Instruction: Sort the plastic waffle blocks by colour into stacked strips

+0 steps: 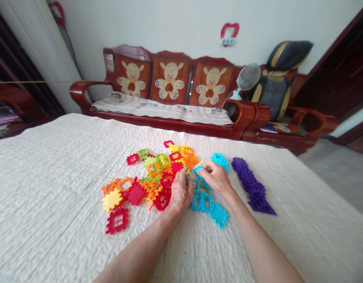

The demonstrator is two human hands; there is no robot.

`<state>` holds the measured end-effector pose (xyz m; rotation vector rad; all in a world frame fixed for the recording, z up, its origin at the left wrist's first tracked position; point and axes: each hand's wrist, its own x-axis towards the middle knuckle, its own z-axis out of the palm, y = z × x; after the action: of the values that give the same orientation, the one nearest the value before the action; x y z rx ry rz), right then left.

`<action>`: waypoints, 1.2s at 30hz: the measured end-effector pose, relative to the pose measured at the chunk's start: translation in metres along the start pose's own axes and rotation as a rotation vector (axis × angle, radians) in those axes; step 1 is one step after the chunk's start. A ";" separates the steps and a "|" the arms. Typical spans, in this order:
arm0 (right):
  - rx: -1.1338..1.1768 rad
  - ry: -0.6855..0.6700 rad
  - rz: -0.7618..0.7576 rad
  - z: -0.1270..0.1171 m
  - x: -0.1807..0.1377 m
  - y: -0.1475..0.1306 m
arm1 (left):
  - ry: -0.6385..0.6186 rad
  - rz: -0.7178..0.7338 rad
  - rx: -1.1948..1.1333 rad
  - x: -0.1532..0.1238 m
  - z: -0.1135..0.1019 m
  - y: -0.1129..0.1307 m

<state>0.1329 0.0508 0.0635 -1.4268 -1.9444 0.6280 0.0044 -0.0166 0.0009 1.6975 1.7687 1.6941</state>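
Observation:
Colourful plastic interlocking panels with toothed edges lie in a loose pile, among them a dark red panel (136, 192) and a red window panel (117, 221). My left hand (180, 191) rests at the pile's right side, its fingers stretched out; their tips are partly hidden. Between the thumb and fingers of my right hand (216, 176) is a blue interlocking panel (198, 168), pinched at its edge. A thin yellow piece (200, 163) shows right beside it. More blue panels (219, 215) lie beneath and in front of my hands.
A stack of purple panels (252, 184) lies to the right, and a blue cluster (220, 160) sits behind my right hand. Everything rests on a quilted white cover (57, 188). Beyond it stand a wooden sofa (169, 120) with bear cushions and a small fan (248, 77).

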 end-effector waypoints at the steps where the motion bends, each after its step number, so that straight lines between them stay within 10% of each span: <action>1: 0.058 -0.015 -0.004 -0.001 0.000 -0.001 | -0.007 -0.009 -0.003 0.000 -0.001 0.001; 24: 0.745 -0.622 0.063 -0.005 -0.013 -0.006 | 0.030 -0.178 -0.130 0.004 -0.008 0.003; 36: 0.631 -0.484 -0.023 -0.007 -0.010 -0.006 | -0.031 -0.129 -0.120 0.003 -0.011 0.004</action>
<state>0.1367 0.0395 0.0701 -0.9012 -1.8408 1.5250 -0.0022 -0.0220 0.0096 1.5180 1.6875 1.6736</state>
